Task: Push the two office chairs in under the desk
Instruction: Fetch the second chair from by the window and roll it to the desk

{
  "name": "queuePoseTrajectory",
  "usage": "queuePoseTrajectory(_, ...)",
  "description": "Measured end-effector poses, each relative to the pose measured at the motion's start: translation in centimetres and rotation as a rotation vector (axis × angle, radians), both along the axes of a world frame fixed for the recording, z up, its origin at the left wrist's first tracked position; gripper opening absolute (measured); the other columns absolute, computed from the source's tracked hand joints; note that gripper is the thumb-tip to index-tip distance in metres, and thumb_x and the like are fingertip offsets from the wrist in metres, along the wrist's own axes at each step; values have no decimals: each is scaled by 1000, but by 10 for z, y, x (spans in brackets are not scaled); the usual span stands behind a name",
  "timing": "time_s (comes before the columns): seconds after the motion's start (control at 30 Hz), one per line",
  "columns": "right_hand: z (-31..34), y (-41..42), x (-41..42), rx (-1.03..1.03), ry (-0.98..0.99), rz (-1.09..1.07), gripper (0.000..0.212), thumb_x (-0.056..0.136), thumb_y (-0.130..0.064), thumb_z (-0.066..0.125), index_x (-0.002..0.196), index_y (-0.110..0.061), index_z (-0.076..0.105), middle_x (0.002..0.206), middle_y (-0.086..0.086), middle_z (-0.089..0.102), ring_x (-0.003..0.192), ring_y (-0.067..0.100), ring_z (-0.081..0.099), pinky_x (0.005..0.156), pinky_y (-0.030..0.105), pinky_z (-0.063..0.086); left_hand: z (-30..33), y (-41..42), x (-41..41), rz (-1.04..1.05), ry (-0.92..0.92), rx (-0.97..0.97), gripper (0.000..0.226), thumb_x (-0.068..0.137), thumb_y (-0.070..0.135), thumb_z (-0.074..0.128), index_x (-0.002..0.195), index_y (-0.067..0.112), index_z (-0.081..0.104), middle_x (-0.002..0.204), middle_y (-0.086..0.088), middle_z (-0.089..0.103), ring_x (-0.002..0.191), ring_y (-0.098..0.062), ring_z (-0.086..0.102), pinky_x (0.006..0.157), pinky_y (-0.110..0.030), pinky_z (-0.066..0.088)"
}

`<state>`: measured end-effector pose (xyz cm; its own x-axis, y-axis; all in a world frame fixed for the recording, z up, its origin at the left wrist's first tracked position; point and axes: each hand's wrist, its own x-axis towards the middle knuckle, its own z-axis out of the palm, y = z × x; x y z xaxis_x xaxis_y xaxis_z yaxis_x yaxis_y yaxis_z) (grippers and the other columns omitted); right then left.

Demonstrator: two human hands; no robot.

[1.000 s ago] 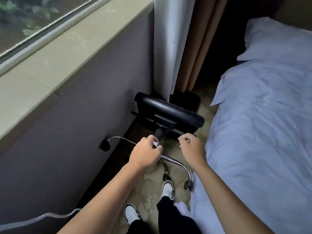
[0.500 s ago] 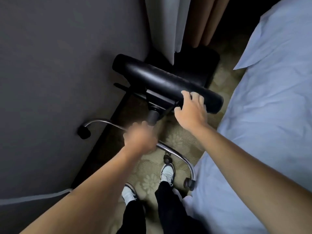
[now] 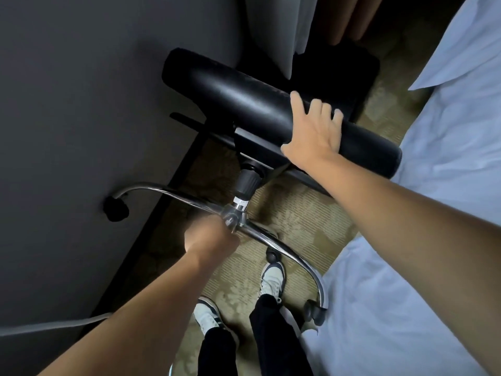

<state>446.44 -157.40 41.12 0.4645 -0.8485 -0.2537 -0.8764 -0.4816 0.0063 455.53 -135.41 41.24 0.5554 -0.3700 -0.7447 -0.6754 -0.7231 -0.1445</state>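
Observation:
A black office chair lies tipped over on the carpet, its padded seat (image 3: 230,88) edge-on to me and its chrome star base (image 3: 284,248) facing me. My right hand (image 3: 311,131) is on the seat's near end, fingers spread over the padding and thumb under the edge. My left hand (image 3: 211,234), blurred, is closed around a chrome leg just below the hub and gas column (image 3: 246,183). No desk and no second chair are in view.
A dark grey wall (image 3: 81,104) runs along the left, one castor (image 3: 116,210) against it. A bed with white sheets (image 3: 433,240) fills the right, close to another castor (image 3: 314,312). Curtains (image 3: 271,28) hang behind. A grey cable (image 3: 54,325) lies at left. My shoes (image 3: 271,278) stand under the base.
My right hand left the column area and moved up onto the seat cushion. My left hand slid down to the chrome base. My view tilted down and closer to the chair.

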Motion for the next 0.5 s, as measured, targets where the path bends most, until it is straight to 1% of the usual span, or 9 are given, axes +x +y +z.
queuePoseTrajectory(0.03, -3, 2, 2, -45, -19, 4, 101, 68, -47, 74, 148, -23, 17, 124, 18, 49, 116, 35, 46, 105, 50, 30, -1, 1, 3, 5, -7, 0, 21, 73, 37, 60, 83, 19, 57, 64, 6, 46, 54, -11, 38, 47, -25, 30)
queuePoseTrajectory(0.07, -5, 3, 1, -75, -36, 1, 99, 68, -45, 74, 148, -23, 19, 118, 17, 52, 110, 34, 48, 103, 48, 31, -2, 1, 3, 1, -11, 0, 19, 73, 36, 60, 82, 20, 54, 64, 6, 45, 54, -11, 38, 50, -25, 33)
queuePoseTrajectory(0.13, -8, 4, 0, -108, -61, -6, 94, 68, -40, 73, 146, -22, 23, 112, 16, 54, 104, 33, 51, 100, 47, 34, -3, 1, 3, -1, -5, -4, 17, 72, 32, 60, 83, 22, 52, 65, 6, 44, 59, -14, 42, 57, -28, 38)
queuePoseTrajectory(0.17, -8, 4, -1, -116, -71, -6, 91, 68, -38, 73, 145, -22, 25, 110, 16, 55, 103, 34, 52, 99, 47, 35, -3, 1, 3, 3, 3, -7, 17, 72, 30, 61, 84, 22, 51, 66, 6, 45, 60, -14, 43, 57, -28, 38)
queuePoseTrajectory(0.27, -9, 8, -1, -132, -94, -16, 87, 68, -31, 72, 142, -20, 29, 106, 17, 57, 99, 35, 54, 95, 45, 37, 0, 3, 4, 12, 11, -17, 19, 74, 28, 63, 87, 21, 51, 67, 4, 47, 54, -12, 39, 49, -27, 33)
queuePoseTrajectory(0.33, -10, 11, -1, -125, -104, -47, 84, 68, -28, 72, 141, -21, 31, 104, 17, 58, 98, 35, 55, 94, 44, 37, 1, 5, 3, 7, 11, -29, 18, 74, 27, 63, 86, 20, 52, 67, 3, 49, 54, -13, 40, 49, -27, 33)
queuePoseTrajectory(0.43, -8, 15, -1, -131, -116, -86, 78, 66, -24, 71, 136, -21, 35, 101, 16, 60, 95, 35, 57, 91, 43, 39, 5, 5, 3, 15, 24, -49, 17, 74, 28, 63, 79, 19, 51, 67, 2, 51, 59, -17, 45, 54, -28, 37)
queuePoseTrajectory(0.5, -8, 19, -1, -134, -137, -108, 77, 66, -24, 72, 134, -21, 37, 101, 17, 61, 95, 35, 57, 91, 43, 39, 8, 10, 3, 17, 23, -56, 20, 74, 30, 64, 73, 19, 47, 66, 2, 50, 55, -16, 44, 50, -26, 35)
